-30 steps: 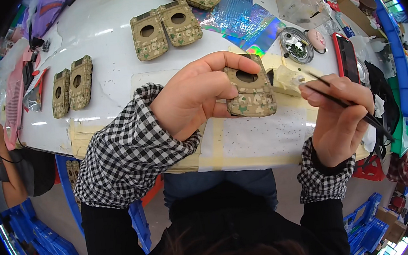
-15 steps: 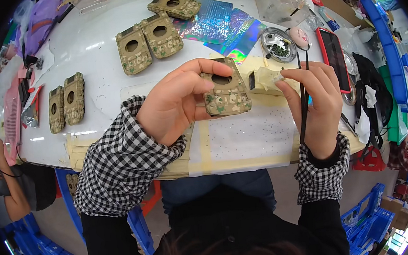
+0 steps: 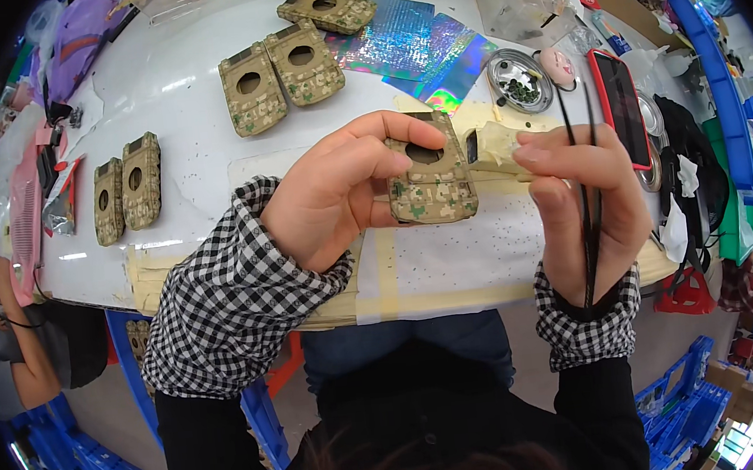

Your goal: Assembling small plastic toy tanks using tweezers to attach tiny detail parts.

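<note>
My left hand (image 3: 322,186) holds a camouflage-patterned toy tank hull (image 3: 433,186) above the table, thumb and fingers at its left side and upper edge. The hull has a round hole in its top. In my right hand (image 3: 609,199) a pair of black tweezers (image 3: 589,246) stands upright, its two tips apart and pointing away from me. The thumb and forefinger of that hand are bent close to each other; whether a small piece lies between them I cannot make out. A cream, tape-covered block (image 3: 490,149) sits just behind these fingertips, between both hands.
Three more hulls (image 3: 254,93) rest at the back, two others (image 3: 141,181) at the left. Shiny iridescent sheets (image 3: 445,56) lie beside a round dish (image 3: 518,81) with dark green bits. A red-cased phone (image 3: 620,107) is at the right. Dark specks dot the white paper (image 3: 451,259).
My left hand and the hull have shifted slightly right and toward me. My right hand has turned, and the tweezers now lean the other way, with their tips farther right.
</note>
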